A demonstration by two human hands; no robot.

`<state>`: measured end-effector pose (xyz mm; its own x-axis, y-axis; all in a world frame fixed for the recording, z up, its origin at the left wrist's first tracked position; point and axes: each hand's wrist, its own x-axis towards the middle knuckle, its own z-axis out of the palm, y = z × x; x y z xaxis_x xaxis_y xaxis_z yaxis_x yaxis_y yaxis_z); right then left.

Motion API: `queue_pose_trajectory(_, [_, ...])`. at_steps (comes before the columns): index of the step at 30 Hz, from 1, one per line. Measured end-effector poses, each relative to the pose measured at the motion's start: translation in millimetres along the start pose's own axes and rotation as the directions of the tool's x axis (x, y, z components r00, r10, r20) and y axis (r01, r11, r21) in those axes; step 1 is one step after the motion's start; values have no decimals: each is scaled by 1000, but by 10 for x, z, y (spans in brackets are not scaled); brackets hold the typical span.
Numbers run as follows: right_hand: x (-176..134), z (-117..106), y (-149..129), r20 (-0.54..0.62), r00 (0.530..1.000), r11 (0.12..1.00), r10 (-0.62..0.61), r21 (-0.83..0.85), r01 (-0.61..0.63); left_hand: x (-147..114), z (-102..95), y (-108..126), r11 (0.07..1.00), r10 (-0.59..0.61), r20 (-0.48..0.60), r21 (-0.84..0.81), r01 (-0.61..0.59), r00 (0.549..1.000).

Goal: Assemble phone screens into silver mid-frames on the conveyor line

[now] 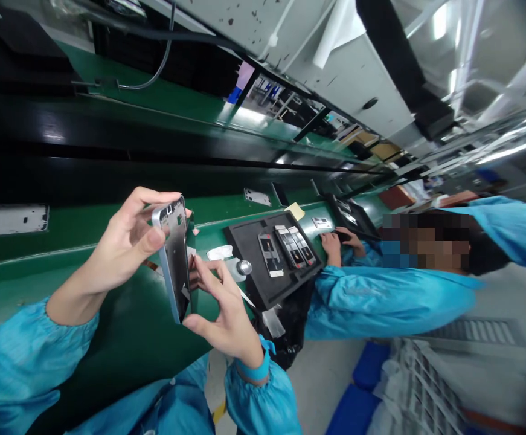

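A phone frame with a pale metal edge is held upright and tilted above the green bench, its dark inner side turned right. My left hand grips its upper end, thumb on the near edge and fingers around the top. My right hand closes on the lower part, with the thumb at the bottom corner and fingertips partly hidden behind the frame. Just beyond my right hand stands a small bottle with a metal cap. Beside the bottle lies a crumpled white wipe.
A black foam tray holds several phone parts. At the far left lies a pale phone housing; another housing rests farther along the bench. To the right, a co-worker in a blue sleeve works. A black bag hangs below the tray.
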<state>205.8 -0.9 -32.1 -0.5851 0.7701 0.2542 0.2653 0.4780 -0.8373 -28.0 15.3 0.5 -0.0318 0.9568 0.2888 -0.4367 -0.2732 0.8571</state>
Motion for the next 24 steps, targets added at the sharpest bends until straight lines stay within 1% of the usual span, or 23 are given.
queue_pose_trajectory(1, [33, 53, 8, -24, 1000, 1000, 15, 15, -15, -2, 9, -24, 1000, -10, -6, 25, 10, 1000])
queue_pose_trajectory(3, [90, 138, 28, -78, 997, 999, 20, 36, -18, 4, 20, -66, 997, 11, -21, 77, -9, 1000])
queue_pose_trajectory(5, [139, 186, 49, -117, 993, 999, -8, 39, 13, 16, 25, -88, 992, 53, -35, 118, -49, 998])
queue_pose_trajectory(7, [190, 201, 75, -123, 991, 998, -47, 22, 50, 18, 33, -91, 990, 72, -56, 127, -64, 996])
queue_pose_trajectory(10, [289, 221, 135, -114, 989, 995, -97, -17, 96, -9, 64, -91, 997, 45, -53, 69, -41, 998])
queue_pose_trajectory(13, [375, 288, 207, -140, 983, 993, -115, -41, 111, -43, 119, -136, 999, -22, -44, -42, 21, 999])
queue_pose_trajectory(17, [370, 366, 206, -121, 990, 995, -71, -74, 63, -63, 217, -207, 972, -117, -123, -218, 88, 985])
queue_pose_trajectory(18, [359, 362, 178, -151, 987, 997, -62, -57, 53, -68, 243, -213, 963, -145, -129, -246, 110, 981])
queue_pose_trajectory(19, [353, 346, 142, -208, 977, 999, -43, -18, 40, -76, 269, -214, 953, -180, -121, -267, 143, 976])
queue_pose_trajectory(21, [359, 282, 64, -313, 948, 992, 52, 127, -12, -100, 319, -206, 933, -254, -54, -278, 230, 966])
queue_pose_trajectory(22, [367, 240, 33, -326, 937, 975, 125, 214, -56, -117, 344, -200, 923, -289, -7, -268, 277, 957])
queue_pose_trajectory(23, [373, 198, 12, -303, 933, 951, 197, 292, -106, -135, 369, -193, 915, -318, 43, -247, 318, 947])
queue_pose_trajectory(24, [371, 159, 4, -254, 934, 924, 250, 351, -152, -156, 394, -188, 911, -339, 86, -218, 349, 937])
